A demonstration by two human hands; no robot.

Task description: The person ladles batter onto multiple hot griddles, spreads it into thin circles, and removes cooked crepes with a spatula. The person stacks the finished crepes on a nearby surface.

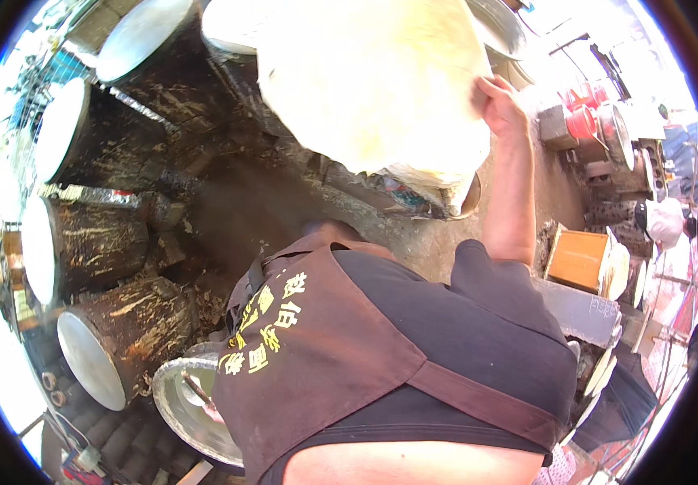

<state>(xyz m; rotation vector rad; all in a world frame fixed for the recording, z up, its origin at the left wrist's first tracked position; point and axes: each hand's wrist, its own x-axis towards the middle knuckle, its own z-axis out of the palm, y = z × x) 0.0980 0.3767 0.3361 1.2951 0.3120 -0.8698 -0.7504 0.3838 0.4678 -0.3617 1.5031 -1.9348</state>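
Note:
My bare right arm reaches up and away from my body, and my right hand (500,103) is closed at the right edge of a large pale sheet (381,89). The sheet looks like cloth, but glare washes out its surface. Its lower edge hangs uneven above a crumpled white bundle (456,194). Low on the left, a silvery round pot (173,386) stands open, with a light-coloured handle or rod inside. Beside it shows a small patch of skin, probably my left hand (215,413). My dark brown apron hides the rest of that arm, and its fingers cannot be made out.
Several dark, rough-sided vats with pale round lids, such as this one (90,356), stand along the left. On the right are an orange-brown box (577,259), a grey metal box (577,311) and red containers (582,121). A grey rimmed basin (501,28) stands at the top.

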